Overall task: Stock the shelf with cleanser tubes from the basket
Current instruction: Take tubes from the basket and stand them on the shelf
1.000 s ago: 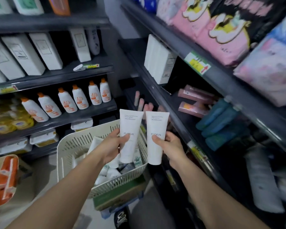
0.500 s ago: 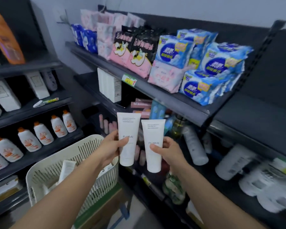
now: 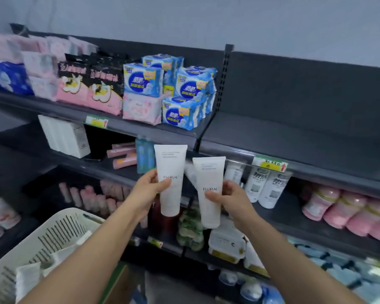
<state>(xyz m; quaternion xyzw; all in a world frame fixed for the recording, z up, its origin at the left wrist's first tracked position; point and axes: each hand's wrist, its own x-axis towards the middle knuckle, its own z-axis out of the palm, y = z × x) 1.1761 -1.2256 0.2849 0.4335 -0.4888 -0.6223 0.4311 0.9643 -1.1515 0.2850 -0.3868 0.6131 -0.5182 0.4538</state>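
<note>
Curling fingers [image 3: 152, 174], the left hand [image 3: 146, 190] and right hand [image 3: 234, 199] each grip a cleanser tube [image 3: 171, 165].

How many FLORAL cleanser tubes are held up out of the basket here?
2: left tube in the left hand, right tube in the right hand, both in front of the shelves. More may lie in the basket, blurred and partly hidden.

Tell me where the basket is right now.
In the head view the basket sits at the bottom left, just left of the left forearm, with white tubes lying inside it.
</note>
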